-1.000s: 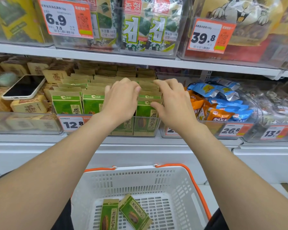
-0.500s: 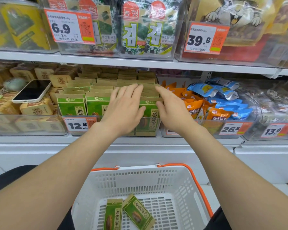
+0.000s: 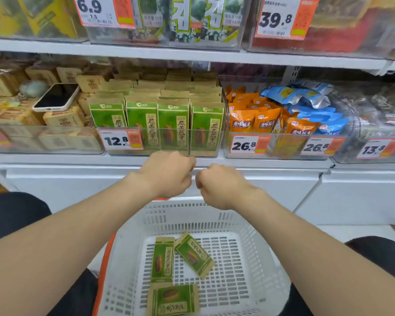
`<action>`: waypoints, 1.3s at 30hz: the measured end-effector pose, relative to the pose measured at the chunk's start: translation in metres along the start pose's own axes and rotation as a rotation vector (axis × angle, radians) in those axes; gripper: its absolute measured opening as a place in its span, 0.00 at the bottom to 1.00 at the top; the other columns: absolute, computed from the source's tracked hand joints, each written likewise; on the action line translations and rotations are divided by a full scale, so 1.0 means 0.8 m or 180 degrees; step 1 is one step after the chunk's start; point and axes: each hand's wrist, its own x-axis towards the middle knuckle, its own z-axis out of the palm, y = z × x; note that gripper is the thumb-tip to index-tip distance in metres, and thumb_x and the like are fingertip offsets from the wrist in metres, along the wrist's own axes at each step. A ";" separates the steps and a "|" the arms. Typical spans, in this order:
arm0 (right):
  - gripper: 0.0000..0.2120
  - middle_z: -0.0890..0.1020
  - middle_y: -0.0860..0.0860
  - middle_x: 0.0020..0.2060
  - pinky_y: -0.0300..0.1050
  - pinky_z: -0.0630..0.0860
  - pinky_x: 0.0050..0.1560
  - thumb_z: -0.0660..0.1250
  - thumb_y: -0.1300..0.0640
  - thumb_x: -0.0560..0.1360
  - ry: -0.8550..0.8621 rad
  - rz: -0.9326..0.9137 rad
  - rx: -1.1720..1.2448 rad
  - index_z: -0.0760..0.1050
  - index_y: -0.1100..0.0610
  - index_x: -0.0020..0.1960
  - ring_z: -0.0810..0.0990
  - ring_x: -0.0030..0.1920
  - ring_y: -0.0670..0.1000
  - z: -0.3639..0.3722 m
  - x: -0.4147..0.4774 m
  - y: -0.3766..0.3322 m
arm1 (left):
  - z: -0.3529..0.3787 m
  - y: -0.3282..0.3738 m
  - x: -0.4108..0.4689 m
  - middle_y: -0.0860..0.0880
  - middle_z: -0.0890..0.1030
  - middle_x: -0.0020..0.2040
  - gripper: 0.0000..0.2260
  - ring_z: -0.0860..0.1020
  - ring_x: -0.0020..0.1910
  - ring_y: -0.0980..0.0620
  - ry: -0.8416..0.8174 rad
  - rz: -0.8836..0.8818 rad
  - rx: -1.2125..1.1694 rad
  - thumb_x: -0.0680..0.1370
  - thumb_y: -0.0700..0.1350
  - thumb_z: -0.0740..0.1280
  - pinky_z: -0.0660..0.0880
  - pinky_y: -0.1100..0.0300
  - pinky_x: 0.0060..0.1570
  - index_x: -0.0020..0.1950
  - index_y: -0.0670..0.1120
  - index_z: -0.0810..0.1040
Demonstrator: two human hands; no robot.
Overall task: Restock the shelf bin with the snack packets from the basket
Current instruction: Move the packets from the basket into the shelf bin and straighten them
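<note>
White shelf (image 3: 55, 158) bears clear bin (image 3: 169, 130); phone (image 3: 56, 96) rests on, seemingly, biscuits (image 3: 64, 118).

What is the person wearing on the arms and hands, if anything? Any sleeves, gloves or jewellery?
Nothing. The left hand and right hand are bare: no gloves, rings or watch in view. The left forearm and right forearm are uncovered, with no sleeve showing. Only dark clothing appears, at the lower edges.
</note>
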 end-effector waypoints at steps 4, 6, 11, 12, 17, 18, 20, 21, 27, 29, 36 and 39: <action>0.06 0.72 0.52 0.39 0.48 0.67 0.41 0.61 0.59 0.80 -0.0496 -0.0224 -0.0157 0.76 0.55 0.52 0.73 0.41 0.58 0.050 -0.008 -0.025 | 0.025 0.011 -0.041 0.46 0.81 0.55 0.14 0.80 0.50 0.42 -0.0759 0.0307 0.0158 0.84 0.53 0.59 0.74 0.52 0.43 0.66 0.51 0.76; 0.05 0.69 0.49 0.36 0.48 0.65 0.43 0.61 0.59 0.80 -0.0669 -0.0365 -0.0347 0.70 0.54 0.45 0.71 0.37 0.56 0.080 -0.010 -0.045 | 0.039 0.013 -0.063 0.45 0.82 0.58 0.15 0.81 0.51 0.41 -0.0863 0.0419 0.0168 0.84 0.53 0.58 0.76 0.51 0.46 0.67 0.50 0.76; 0.04 0.77 0.51 0.43 0.49 0.68 0.45 0.65 0.61 0.81 -0.1413 -0.0512 -0.0403 0.77 0.56 0.55 0.76 0.42 0.54 0.169 -0.003 -0.086 | 0.079 0.018 -0.094 0.46 0.79 0.54 0.12 0.80 0.51 0.42 -0.1519 0.0487 0.0158 0.85 0.49 0.59 0.74 0.51 0.43 0.65 0.49 0.77; 0.05 0.75 0.50 0.41 0.49 0.70 0.43 0.64 0.63 0.81 -0.1564 -0.0489 -0.0340 0.76 0.57 0.54 0.74 0.40 0.54 0.184 -0.003 -0.093 | 0.085 0.017 -0.094 0.46 0.78 0.51 0.12 0.80 0.48 0.43 -0.1630 0.0482 0.0127 0.85 0.48 0.59 0.75 0.51 0.42 0.64 0.48 0.77; 0.06 0.74 0.52 0.40 0.44 0.68 0.34 0.60 0.66 0.80 -0.2387 -0.0118 0.0338 0.74 0.60 0.49 0.71 0.34 0.51 0.255 -0.001 -0.106 | 0.124 0.018 -0.084 0.48 0.78 0.49 0.13 0.79 0.42 0.48 -0.1762 0.0567 0.0285 0.83 0.42 0.61 0.69 0.54 0.32 0.66 0.48 0.77; 0.06 0.74 0.52 0.39 0.44 0.68 0.34 0.59 0.67 0.79 -0.2476 -0.0011 0.0447 0.72 0.59 0.47 0.70 0.34 0.51 0.264 0.000 -0.105 | 0.130 0.020 -0.080 0.49 0.78 0.48 0.15 0.79 0.40 0.49 -0.1738 0.0608 0.0273 0.83 0.41 0.61 0.68 0.54 0.30 0.68 0.49 0.76; 0.06 0.78 0.54 0.44 0.46 0.70 0.37 0.58 0.66 0.80 -0.2496 0.0269 0.0766 0.74 0.59 0.49 0.74 0.38 0.53 0.280 0.005 -0.102 | 0.139 0.024 -0.073 0.50 0.74 0.43 0.17 0.76 0.37 0.50 -0.1616 0.0738 0.0159 0.83 0.40 0.61 0.68 0.54 0.30 0.71 0.50 0.73; 0.08 0.80 0.57 0.49 0.48 0.73 0.40 0.58 0.65 0.81 -0.2389 0.0384 0.0922 0.75 0.60 0.54 0.76 0.43 0.55 0.288 0.007 -0.102 | 0.141 0.027 -0.068 0.50 0.72 0.42 0.16 0.75 0.36 0.50 -0.1538 0.0801 0.0123 0.83 0.41 0.61 0.68 0.54 0.31 0.71 0.50 0.72; 0.26 0.78 0.54 0.67 0.54 0.78 0.63 0.59 0.64 0.79 -0.2529 0.0481 0.1363 0.70 0.49 0.76 0.78 0.63 0.58 0.350 -0.022 -0.133 | 0.155 0.030 -0.055 0.50 0.76 0.45 0.13 0.76 0.37 0.50 -0.1716 0.0874 0.0192 0.83 0.43 0.62 0.71 0.54 0.34 0.67 0.48 0.77; 0.28 0.79 0.52 0.64 0.57 0.79 0.61 0.62 0.62 0.77 -0.2827 0.0357 0.1357 0.66 0.45 0.75 0.80 0.58 0.57 0.361 -0.033 -0.143 | 0.155 0.027 -0.053 0.50 0.77 0.46 0.12 0.77 0.38 0.50 -0.1759 0.0845 0.0189 0.82 0.42 0.63 0.69 0.55 0.31 0.65 0.48 0.79; 0.27 0.72 0.56 0.63 0.56 0.78 0.55 0.69 0.59 0.77 -0.2538 0.0200 0.0869 0.64 0.51 0.73 0.77 0.57 0.61 0.365 -0.025 -0.143 | 0.151 0.023 -0.049 0.50 0.73 0.44 0.12 0.75 0.37 0.50 -0.1802 0.0869 0.0111 0.84 0.42 0.62 0.67 0.55 0.30 0.67 0.48 0.75; 0.16 0.73 0.56 0.60 0.52 0.76 0.51 0.70 0.58 0.79 -0.2547 0.0204 0.0925 0.73 0.55 0.65 0.77 0.52 0.58 0.356 -0.026 -0.139 | 0.148 0.023 -0.051 0.50 0.69 0.42 0.15 0.74 0.37 0.51 -0.1825 0.0870 0.0034 0.84 0.41 0.61 0.67 0.55 0.31 0.71 0.49 0.70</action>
